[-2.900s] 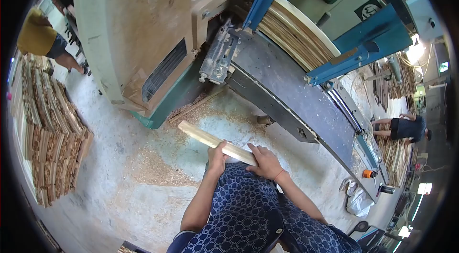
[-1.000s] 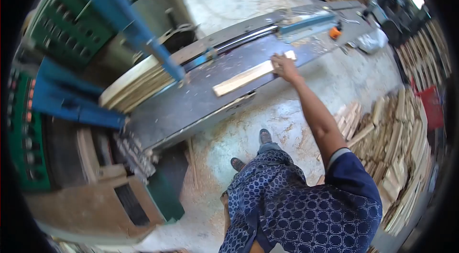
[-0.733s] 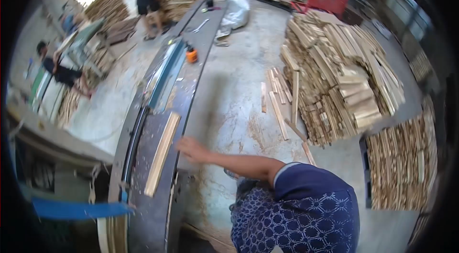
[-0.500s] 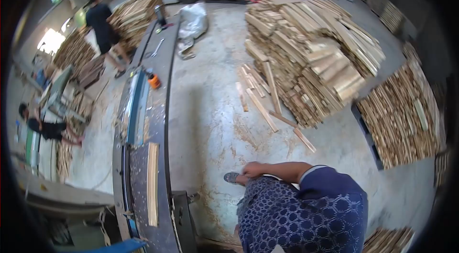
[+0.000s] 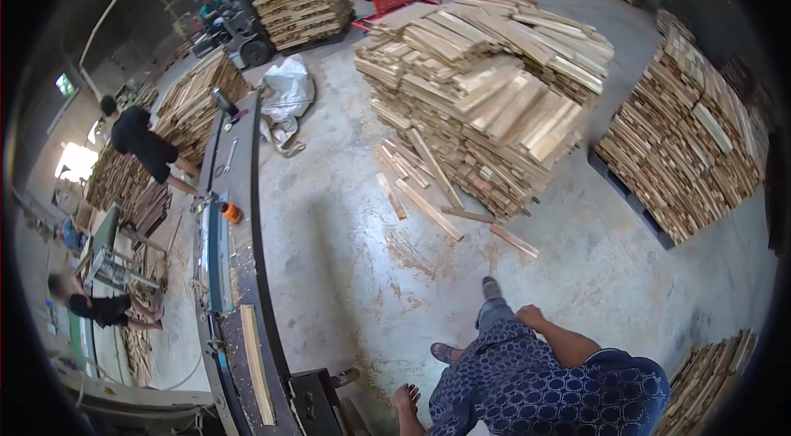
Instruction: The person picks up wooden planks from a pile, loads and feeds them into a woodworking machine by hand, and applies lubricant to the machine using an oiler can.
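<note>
My left hand hangs low beside the patterned blue apron, its fingers loosely apart and holding nothing. On the other side of the apron my right hand is closed in a loose fist, and nothing shows in it. Left of my left hand runs a long dark machine bed dusted with chips. One pale wooden strip lies along its near end. Several loose strips lie on the floor ahead of my feet, beside a large heap of boards.
A second stack of boards rests on a dark pallet at right; another stack is near lower right. A forklift carries stacked wood at the back. Two people are at left. An orange bottle and wrench lie on the machine.
The view has turned, bringing more of the forklift and its load in. My left hand has come into sight, and both my feet now show, mid-stride. My right hand has swung away from the machine.
</note>
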Tool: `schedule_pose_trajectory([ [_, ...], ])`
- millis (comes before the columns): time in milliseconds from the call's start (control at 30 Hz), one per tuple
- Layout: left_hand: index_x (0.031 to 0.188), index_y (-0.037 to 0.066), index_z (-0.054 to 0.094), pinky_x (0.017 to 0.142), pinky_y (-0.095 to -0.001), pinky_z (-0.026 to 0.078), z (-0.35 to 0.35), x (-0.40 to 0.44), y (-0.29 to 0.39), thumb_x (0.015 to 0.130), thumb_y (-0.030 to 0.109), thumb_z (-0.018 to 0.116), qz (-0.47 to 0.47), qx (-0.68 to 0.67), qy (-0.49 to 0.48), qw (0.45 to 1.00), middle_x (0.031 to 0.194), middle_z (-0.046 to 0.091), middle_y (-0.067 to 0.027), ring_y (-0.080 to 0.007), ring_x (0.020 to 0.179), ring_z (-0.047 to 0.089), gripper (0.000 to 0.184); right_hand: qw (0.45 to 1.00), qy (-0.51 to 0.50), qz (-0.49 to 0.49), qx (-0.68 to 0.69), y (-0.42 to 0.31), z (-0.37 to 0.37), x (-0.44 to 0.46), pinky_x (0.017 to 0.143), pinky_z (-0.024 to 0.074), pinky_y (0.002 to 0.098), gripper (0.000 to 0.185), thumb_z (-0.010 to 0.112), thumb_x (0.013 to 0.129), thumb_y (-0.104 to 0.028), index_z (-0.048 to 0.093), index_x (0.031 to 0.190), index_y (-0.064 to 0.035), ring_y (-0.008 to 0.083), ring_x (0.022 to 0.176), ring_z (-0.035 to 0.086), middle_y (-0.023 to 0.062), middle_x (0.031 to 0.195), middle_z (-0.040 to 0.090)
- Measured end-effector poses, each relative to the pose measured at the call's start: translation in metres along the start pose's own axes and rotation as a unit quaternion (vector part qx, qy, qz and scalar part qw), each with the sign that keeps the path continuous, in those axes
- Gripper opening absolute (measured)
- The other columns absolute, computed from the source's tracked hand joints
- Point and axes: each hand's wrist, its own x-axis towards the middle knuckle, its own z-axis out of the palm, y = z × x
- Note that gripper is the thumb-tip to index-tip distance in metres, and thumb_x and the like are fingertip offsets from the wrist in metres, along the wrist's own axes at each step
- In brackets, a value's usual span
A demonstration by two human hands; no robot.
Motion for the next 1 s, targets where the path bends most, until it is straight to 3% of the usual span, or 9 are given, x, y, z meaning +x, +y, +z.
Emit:
schedule_pose_trajectory([
  [100,0.138,-0.001,0.053,0.077,-0.0436,0.059,0.055,0.003,0.003,0.103,0.022,0.051,0.026,0.023,-0.049,0.998,0.117,0.067,-0.0145,-0.0303,0.100,0.069,0.041,0.982,0.079,0.064,-0.161,0.021,-0.015,0.004,0.089,0.0562,0.0433,0.035,0.061,0.086,-0.031,0.076,0.090,0.0008,0.0311,0.098,0.073,0.0210,0.088,0.075],
  [133,0.137,-0.002,0.054,0.078,-0.0438,0.059,0.077,0.003,-0.002,0.102,0.022,0.053,0.032,0.024,-0.059,0.997,0.117,0.067,-0.0151,-0.0311,0.101,0.069,0.042,0.972,0.116,0.012,-0.204,0.068,-0.018,0.020,0.083,0.0578,0.0452,0.038,0.057,0.087,-0.032,0.076,0.088,0.0009,0.0324,0.086,0.074,0.0219,0.083,0.073],
  [200,0.135,-0.001,0.055,0.079,-0.0443,0.059,0.129,-0.006,0.003,0.101,0.022,0.055,0.047,0.032,-0.097,0.994,0.118,0.068,-0.0156,-0.0317,0.102,0.069,0.042,0.987,-0.049,0.047,-0.145,0.074,-0.079,0.016,0.068,0.0587,0.0463,0.041,0.057,0.089,-0.034,0.075,0.091,0.0029,0.0343,0.063,0.071,0.0204,0.078,0.073],
  [267,0.135,-0.001,0.056,0.082,-0.0444,0.059,0.201,-0.021,0.012,0.101,0.023,0.054,0.076,0.075,-0.095,0.990,0.123,0.068,-0.0154,-0.0312,0.104,0.070,0.042,0.995,-0.009,0.066,-0.070,0.076,-0.122,0.024,0.066,0.0586,0.0443,0.039,0.059,0.089,-0.034,0.075,0.090,0.0018,0.0317,0.064,0.071,0.0210,0.084,0.074],
  [367,0.140,0.001,0.053,0.084,-0.0428,0.059,0.324,-0.043,0.020,0.103,0.026,0.051,0.111,0.055,-0.176,0.977,0.130,0.066,-0.0152,-0.0312,0.107,0.070,0.045,0.973,0.068,-0.087,-0.203,0.130,-0.174,0.083,0.059,0.0580,0.0435,0.035,0.065,0.091,-0.031,0.070,0.107,-0.0001,0.0346,0.070,0.072,0.0221,0.095,0.074],
  [433,0.144,0.001,0.049,0.087,-0.0413,0.059,0.398,-0.073,0.028,0.104,0.031,0.050,0.146,0.028,-0.271,0.951,0.134,0.064,-0.0163,-0.0323,0.112,0.068,0.050,0.981,-0.009,0.019,0.193,0.126,-0.206,0.099,0.068,0.0579,0.0395,0.031,0.063,0.094,-0.033,0.074,0.099,-0.0049,0.0218,0.081,0.072,0.0157,0.097,0.073],
  [500,0.144,0.001,0.048,0.093,-0.0435,0.057,0.490,-0.126,0.054,0.103,0.034,0.058,0.162,0.067,-0.276,0.945,0.135,0.063,-0.0185,-0.0327,0.116,0.066,0.054,0.929,-0.013,0.113,0.352,0.094,-0.257,0.101,0.074,0.0569,0.0381,0.031,0.063,0.097,-0.033,0.069,0.115,-0.0090,0.0203,0.086,0.070,0.0103,0.100,0.072],
  [700,0.146,0.005,0.046,0.101,-0.0463,0.050,0.668,-0.220,0.118,0.098,0.049,0.065,0.301,0.115,-0.317,0.892,0.141,0.058,-0.0168,-0.0308,0.127,0.057,0.069,0.885,0.062,0.004,0.461,0.033,-0.404,0.175,0.074,0.0558,0.0364,0.032,0.059,0.100,-0.031,0.065,0.124,-0.0106,0.0194,0.086,0.070,0.0079,0.103,0.072],
  [1000,0.163,0.005,0.006,0.123,-0.0544,0.025,0.759,-0.180,0.287,0.079,0.075,0.072,0.292,-0.116,-0.253,0.915,0.166,0.013,-0.0274,-0.0445,0.154,0.021,0.128,0.872,0.122,-0.159,0.447,-0.113,-0.566,0.240,0.076,0.0538,0.0295,0.031,0.055,0.104,-0.027,0.065,0.127,-0.0095,0.0142,0.087,0.067,0.0048,0.103,0.071],
])
